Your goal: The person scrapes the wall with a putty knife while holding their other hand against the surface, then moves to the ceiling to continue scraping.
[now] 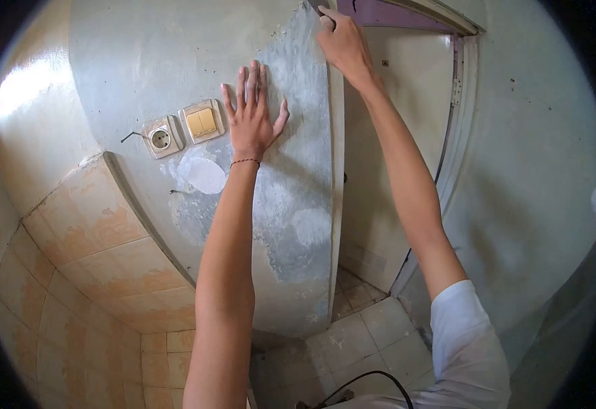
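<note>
Pressing flat: left hand (pixel 254 112) is palm-down on the wall (pixel 141 48), fingers (pixel 241 82) open and spread, holding nothing. It sits on the left part of the grey patch (pixel 298 150), a bare scraped strip that runs down the wall's right side to the outer corner edge. A thin bracelet (pixel 245 161) is on that wrist.

Right hand (pixel 344 44) is higher, at the top of the grey patch right on the corner edge. Its fingers are curled closed against the surface. Can't tell if something small is pinched in them. White sleeve (pixel 465 327) on that arm.

Just left of the left hand: a yellow double switch (pixel 202 123), and beside it, further left, a socket (pixel 160 138). A short wire (pixel 131 136) sticks out of the wall left of the socket.

Below the switch is a white filler spot (pixel 206 174); a second filler spot (pixel 311 225) is lower on the grey patch, near the corner edge.

Beige tiles (pixel 87 225) cover the lower left of the wall. Past the corner edge is a door frame (pixel 458 88). The tiled floor (pixel 373 327) is below, with a black cable (pixel 373 373) looping at the bottom edge of the view.
</note>
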### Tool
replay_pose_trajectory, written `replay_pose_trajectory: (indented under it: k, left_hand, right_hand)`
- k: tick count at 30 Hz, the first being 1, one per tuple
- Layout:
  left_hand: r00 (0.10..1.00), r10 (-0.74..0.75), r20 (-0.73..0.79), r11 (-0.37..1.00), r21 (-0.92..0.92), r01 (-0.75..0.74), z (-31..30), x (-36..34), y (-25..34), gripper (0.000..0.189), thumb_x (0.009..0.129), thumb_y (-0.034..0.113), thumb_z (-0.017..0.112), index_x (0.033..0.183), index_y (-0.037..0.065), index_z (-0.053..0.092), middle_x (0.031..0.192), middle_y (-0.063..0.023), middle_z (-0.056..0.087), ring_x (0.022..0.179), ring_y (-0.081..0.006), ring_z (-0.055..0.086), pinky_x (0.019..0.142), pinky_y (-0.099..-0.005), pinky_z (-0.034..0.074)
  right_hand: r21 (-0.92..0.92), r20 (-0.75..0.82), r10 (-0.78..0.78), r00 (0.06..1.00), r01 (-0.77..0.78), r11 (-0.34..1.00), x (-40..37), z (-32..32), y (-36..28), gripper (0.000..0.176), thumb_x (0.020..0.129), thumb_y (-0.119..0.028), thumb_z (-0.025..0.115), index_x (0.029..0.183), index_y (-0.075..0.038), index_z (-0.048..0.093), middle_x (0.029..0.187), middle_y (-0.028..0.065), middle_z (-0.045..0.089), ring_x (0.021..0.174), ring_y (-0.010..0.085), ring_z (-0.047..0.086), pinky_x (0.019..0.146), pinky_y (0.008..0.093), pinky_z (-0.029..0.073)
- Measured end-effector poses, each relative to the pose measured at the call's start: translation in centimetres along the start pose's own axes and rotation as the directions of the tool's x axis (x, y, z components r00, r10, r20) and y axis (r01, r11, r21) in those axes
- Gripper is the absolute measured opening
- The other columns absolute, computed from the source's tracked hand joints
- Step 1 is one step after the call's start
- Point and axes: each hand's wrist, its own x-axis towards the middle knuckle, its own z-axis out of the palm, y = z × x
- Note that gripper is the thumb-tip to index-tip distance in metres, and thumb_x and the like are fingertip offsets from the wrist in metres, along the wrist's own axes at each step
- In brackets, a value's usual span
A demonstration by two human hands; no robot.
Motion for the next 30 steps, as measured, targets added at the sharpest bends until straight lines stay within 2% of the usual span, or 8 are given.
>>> replay_pose_trajectory:
  k: [3,5,8,14,20,23,26,30]
  left_hand:
    - [1.000,-0.003,-0.005,1.000,0.002,0.003,0.0,0.0,0.0,0.082,0.103,0.055,0.048,0.171,0.013,0.030,0.178,-0.0039,0.024,0.166,-0.0230,0.016,0.134,-0.0540,0.001]
    - [1.000,-0.005,-0.024,1.000,-0.017,0.005,0.0,0.2,-0.1,0.081,0.103,0.054,0.049,0.171,0.014,0.031,0.178,-0.0039,0.025,0.166,-0.0230,0.017,0.134,-0.0541,0.002]
    - [0.999,0.004,-0.034,1.000,-0.028,-0.005,-0.1,0.1,0.0,0.080,0.102,0.054,0.050,0.170,0.014,0.032,0.178,-0.0041,0.026,0.165,-0.0230,0.018,0.134,-0.0543,0.002]
    - [0.999,0.008,-0.051,1.000,-0.014,-0.009,-0.1,0.2,0.1,0.080,0.102,0.051,0.052,0.170,0.012,0.033,0.177,-0.0045,0.028,0.165,-0.0232,0.020,0.134,-0.0543,0.004]
    - [0.999,0.011,-0.040,0.999,-0.041,-0.013,-0.2,0.1,0.0,0.080,0.102,0.051,0.052,0.169,0.012,0.034,0.177,-0.0047,0.028,0.165,-0.0232,0.020,0.134,-0.0540,0.004]
    - [1.000,0.012,-0.026,1.000,-0.005,-0.013,-0.3,-0.1,0.2,0.080,0.102,0.052,0.052,0.169,0.012,0.034,0.177,-0.0049,0.028,0.165,-0.0236,0.019,0.134,-0.0539,0.004]
    - [0.999,0.010,-0.037,1.000,-0.001,-0.010,-0.1,0.4,-0.1,0.080,0.102,0.052,0.052,0.169,0.012,0.035,0.177,-0.0047,0.028,0.165,-0.0235,0.020,0.133,-0.0544,0.005]
    - [0.998,0.010,-0.057,0.999,-0.047,-0.013,-0.2,0.0,0.0,0.081,0.101,0.051,0.054,0.168,0.012,0.035,0.176,-0.0049,0.029,0.164,-0.0239,0.022,0.133,-0.0554,0.007]
  right_hand:
    - [-0.062,0.027,0.006,1.000,-0.004,0.998,-1.4,-1.5,-0.7,0.048,0.102,-0.023,0.049,0.139,0.002,0.067,0.117,0.0314,0.074,0.111,0.0502,0.070,0.105,0.0518,0.054]
    - [-0.076,0.235,0.130,0.963,-0.115,0.990,-2.1,-3.4,-2.4,0.049,0.100,-0.023,0.048,0.138,0.001,0.068,0.115,0.0318,0.074,0.111,0.0500,0.071,0.106,0.0515,0.054]
    - [-0.102,0.149,0.028,0.988,-0.013,0.995,-1.1,-2.4,-1.5,0.048,0.099,-0.023,0.049,0.137,0.000,0.070,0.114,0.0321,0.074,0.111,0.0495,0.070,0.106,0.0518,0.053]
    - [-0.038,0.248,0.094,0.964,-0.088,0.995,-3.4,-3.2,-2.8,0.047,0.099,-0.021,0.050,0.135,0.002,0.070,0.118,0.0321,0.073,0.113,0.0503,0.069,0.105,0.0511,0.054]
    - [0.025,0.082,0.096,0.992,-0.098,0.995,-2.1,-0.8,-2.8,0.044,0.101,-0.021,0.051,0.133,0.003,0.070,0.119,0.0324,0.072,0.115,0.0515,0.068,0.104,0.0512,0.054]
    - [0.000,0.158,0.200,0.967,-0.202,0.979,-3.5,-1.5,-4.0,0.044,0.101,-0.021,0.051,0.131,0.004,0.070,0.120,0.0324,0.072,0.116,0.0516,0.067,0.104,0.0517,0.054]
    - [0.045,0.049,0.115,0.992,-0.117,0.992,-3.7,0.1,-2.5,0.043,0.102,-0.021,0.051,0.130,0.004,0.071,0.118,0.0324,0.073,0.116,0.0522,0.067,0.103,0.0523,0.054]
    - [0.106,-0.003,0.084,0.996,-0.083,0.991,-4.5,1.0,-2.2,0.043,0.103,-0.022,0.051,0.131,0.004,0.070,0.119,0.0323,0.072,0.116,0.0519,0.067,0.102,0.0521,0.054]
